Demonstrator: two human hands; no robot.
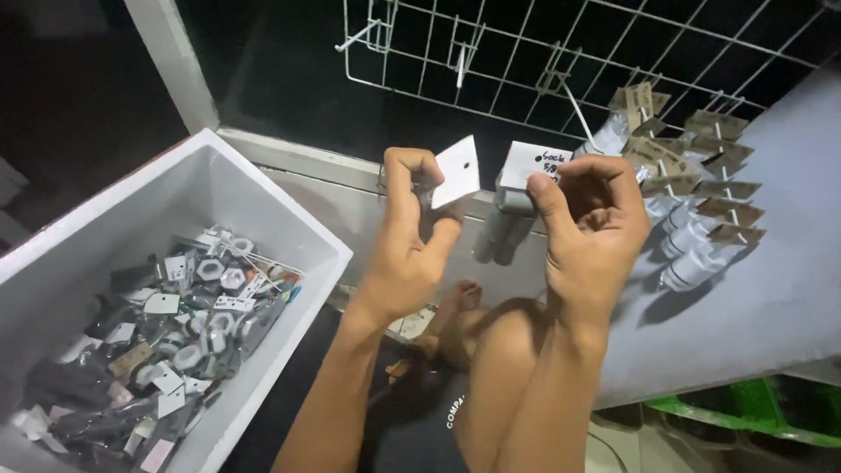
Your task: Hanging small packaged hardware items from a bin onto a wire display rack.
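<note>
My left hand (pixel 412 232) is raised in front of me, its fingers closed on a small packaged item topped by a white card (pixel 457 171) with a hole in it. To its right, my right hand (pixel 591 219) is curled, thumb up, with its fingers close to a white labelled card (pixel 530 165) on a dark item; I cannot tell whether it grips it. Below the hands my bent knee (pixel 512 350) and a bare foot (pixel 455 302) show.
A white foam box (pixel 289 228) at the left holds several small packaged items with white cards (pixel 175 333). A white wire grid rack (pixel 543 52) hangs ahead. Packets with brown card headers (pixel 692 193) hang at the right on a grey surface (pixel 771 298). Green crates (pixel 745 412) sit lower right.
</note>
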